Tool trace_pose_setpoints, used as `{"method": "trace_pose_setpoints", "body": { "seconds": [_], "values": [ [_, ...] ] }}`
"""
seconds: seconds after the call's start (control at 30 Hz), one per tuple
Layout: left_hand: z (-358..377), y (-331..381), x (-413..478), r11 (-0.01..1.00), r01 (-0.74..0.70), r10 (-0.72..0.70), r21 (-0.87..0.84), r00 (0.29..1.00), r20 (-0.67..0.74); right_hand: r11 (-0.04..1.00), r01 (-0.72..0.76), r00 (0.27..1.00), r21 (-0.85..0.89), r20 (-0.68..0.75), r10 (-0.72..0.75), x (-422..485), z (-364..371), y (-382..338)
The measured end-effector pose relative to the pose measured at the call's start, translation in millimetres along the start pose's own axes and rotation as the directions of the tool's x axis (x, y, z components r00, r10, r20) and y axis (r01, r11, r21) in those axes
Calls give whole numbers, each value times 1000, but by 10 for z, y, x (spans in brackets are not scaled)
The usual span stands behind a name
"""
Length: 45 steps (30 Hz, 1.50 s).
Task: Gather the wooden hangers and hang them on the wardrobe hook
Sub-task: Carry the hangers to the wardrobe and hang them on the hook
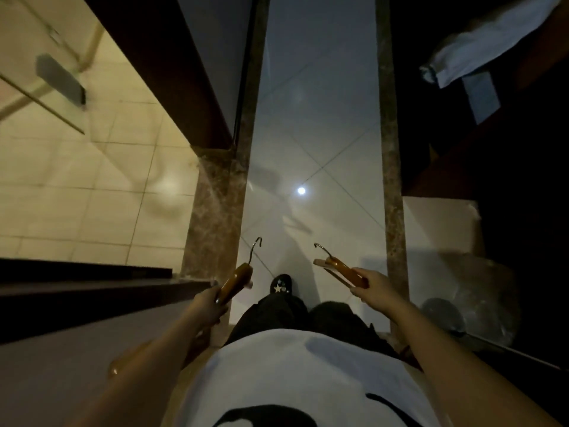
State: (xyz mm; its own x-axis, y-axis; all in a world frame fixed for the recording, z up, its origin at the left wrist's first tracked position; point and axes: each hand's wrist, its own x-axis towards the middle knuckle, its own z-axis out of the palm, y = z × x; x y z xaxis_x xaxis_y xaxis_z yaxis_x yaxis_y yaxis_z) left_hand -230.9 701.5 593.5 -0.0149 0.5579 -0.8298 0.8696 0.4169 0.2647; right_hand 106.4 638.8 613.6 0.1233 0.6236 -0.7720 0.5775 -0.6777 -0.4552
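My left hand [209, 306] grips a wooden hanger [235, 280] by one arm, its metal hook [257, 245] pointing up and forward. Another part of that hanger shows below my left forearm. My right hand [374, 286] holds a second wooden hanger [338, 269] edge-on, its metal hook [321, 248] curling to the left. Both hangers are held above the pale tiled floor [314, 149] in front of my legs. No wardrobe hook is visible.
A dark wooden door frame [172, 72] stands on the left, with a lit tiled room [77, 180] beyond it. A marble strip [389, 149] runs along the right. Light cloth [486, 47] hangs at the upper right in a dark area. Plastic-wrapped items [468, 291] lie at the right.
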Motion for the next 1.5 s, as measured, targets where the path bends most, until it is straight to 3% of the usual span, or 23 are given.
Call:
{"method": "trace_pose_setpoints", "body": {
  "seconds": [0.13,0.47,0.57,0.87,1.1,1.2,1.5],
  "values": [
    [-407,594,307,978,-121,122,171,993,6,995,-52,997,88,-45,56,199,-444,-141],
    [-797,2495,1238,930,-348,331,119,933,144,917,-272,949,294,-78,306,1173,-1754,168],
    [-912,3043,1443,929,-346,323,132,931,170,926,-276,952,258,-62,301,1616,-2251,235],
    [-1447,4218,1930,941,-320,313,108,946,81,959,-145,986,242,-49,161,2382,-3629,-639],
    [-2013,4730,2526,987,-153,151,-51,988,-46,972,-21,997,233,-65,37,3022,-4383,-1226],
    [-2294,5052,2842,992,-118,116,-50,993,-36,966,-27,996,256,-76,48,3299,-4671,-1406],
    [-3117,6557,3824,951,-277,265,140,959,97,899,-180,965,398,-104,239,3906,-5407,-1562]
  ]
}}
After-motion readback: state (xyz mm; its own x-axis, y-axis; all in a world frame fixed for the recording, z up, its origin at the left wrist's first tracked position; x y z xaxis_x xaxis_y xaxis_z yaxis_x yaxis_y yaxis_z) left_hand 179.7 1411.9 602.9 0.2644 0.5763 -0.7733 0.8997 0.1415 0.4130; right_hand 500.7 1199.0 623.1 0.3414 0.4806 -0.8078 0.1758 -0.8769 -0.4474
